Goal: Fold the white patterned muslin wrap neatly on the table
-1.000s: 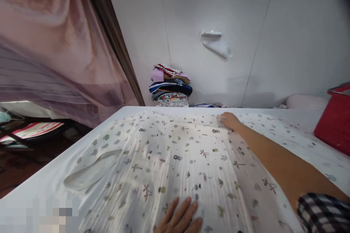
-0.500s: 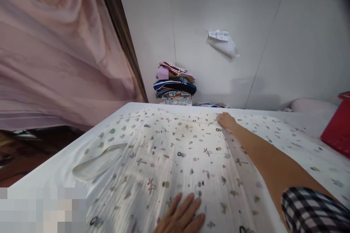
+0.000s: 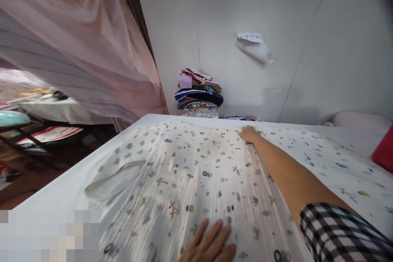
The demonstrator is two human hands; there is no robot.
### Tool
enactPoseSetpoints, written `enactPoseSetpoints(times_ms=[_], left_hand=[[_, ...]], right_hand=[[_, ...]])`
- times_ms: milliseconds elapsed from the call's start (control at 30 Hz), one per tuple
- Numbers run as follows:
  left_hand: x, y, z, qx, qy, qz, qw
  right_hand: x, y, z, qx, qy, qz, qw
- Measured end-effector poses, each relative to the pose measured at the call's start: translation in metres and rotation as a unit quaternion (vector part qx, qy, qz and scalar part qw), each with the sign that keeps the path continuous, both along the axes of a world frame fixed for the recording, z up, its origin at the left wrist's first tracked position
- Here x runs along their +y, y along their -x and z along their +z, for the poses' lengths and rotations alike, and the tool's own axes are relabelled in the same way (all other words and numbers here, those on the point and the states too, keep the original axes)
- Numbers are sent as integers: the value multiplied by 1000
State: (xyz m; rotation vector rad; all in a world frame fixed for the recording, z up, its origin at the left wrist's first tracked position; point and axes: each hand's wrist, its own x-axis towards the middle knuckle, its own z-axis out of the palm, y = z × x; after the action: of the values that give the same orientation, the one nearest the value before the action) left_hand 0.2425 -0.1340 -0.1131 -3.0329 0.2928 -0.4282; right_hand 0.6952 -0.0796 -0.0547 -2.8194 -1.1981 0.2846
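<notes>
A thin white cloth [image 3: 196, 163], printed with small palm trees, leaves and other motifs, lies spread across the white table. Its lengthwise creases run toward me. At its left side a plain pale fabric loop [image 3: 104, 190] shows, and whether it is an opening's edge or a band I cannot tell. My left hand [image 3: 211, 243] rests flat on the near part of the cloth, fingers apart. Reaching to the far edge, my right hand [image 3: 249, 134] lies palm down on the cloth with its fingers stretched out.
Behind the table, folded fabrics [image 3: 199, 94] are stacked against the grey wall. A plastic pouch [image 3: 253, 47] hangs there. To the left hangs a pink curtain [image 3: 123, 69]; more printed cloth [image 3: 346, 168] and a red container [image 3: 383, 151] are at the right.
My right hand has slid slightly left along the far part of the cloth, its fingers spreading more. My left hand stays flat. The curtain has shifted, showing the area behind it.
</notes>
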Motion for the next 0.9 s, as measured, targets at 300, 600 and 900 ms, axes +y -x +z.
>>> enactPoseSetpoints(times_ms=[300, 600, 900], left_hand=[[-3, -3, 15, 7, -37, 5, 999], [5, -4, 15, -100, -119, -4, 988], [7, -7, 40, -115, -163, -24, 980]], right_hand=[[-17, 51, -1, -19, -10, 108, 994], [-10, 40, 6, 14, -13, 95, 995], [-158, -53, 12, -7, 16, -82, 996]])
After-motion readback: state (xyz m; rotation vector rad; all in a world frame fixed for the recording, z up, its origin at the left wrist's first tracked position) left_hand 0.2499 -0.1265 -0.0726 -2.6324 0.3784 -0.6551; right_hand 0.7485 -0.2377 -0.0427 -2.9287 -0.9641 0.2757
